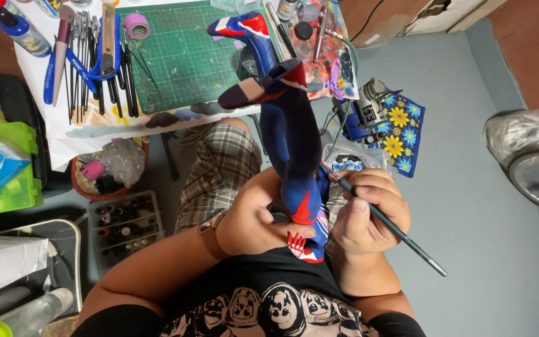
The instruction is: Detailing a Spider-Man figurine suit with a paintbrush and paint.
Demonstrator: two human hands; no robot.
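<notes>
Below the cluttered white desk [95,125], left hand [254,218] grips a blue-and-red painted figure [294,143]; right hand [366,212], just beside, pinches a thin dark paintbrush [394,229].

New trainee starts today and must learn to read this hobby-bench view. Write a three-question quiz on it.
1. True or false: the left hand holds the blue, red and white painted figure.
2. What does the right hand hold?
A. a paintbrush
B. a roll of tape
C. scissors
3. Fill in: the green cutting mat lies on the ______.

Key
1. True: its grip wraps the figure's lower part.
2. A: the thin dark paintbrush, tip at the figure.
3. Table, beside a row of tools.
</notes>
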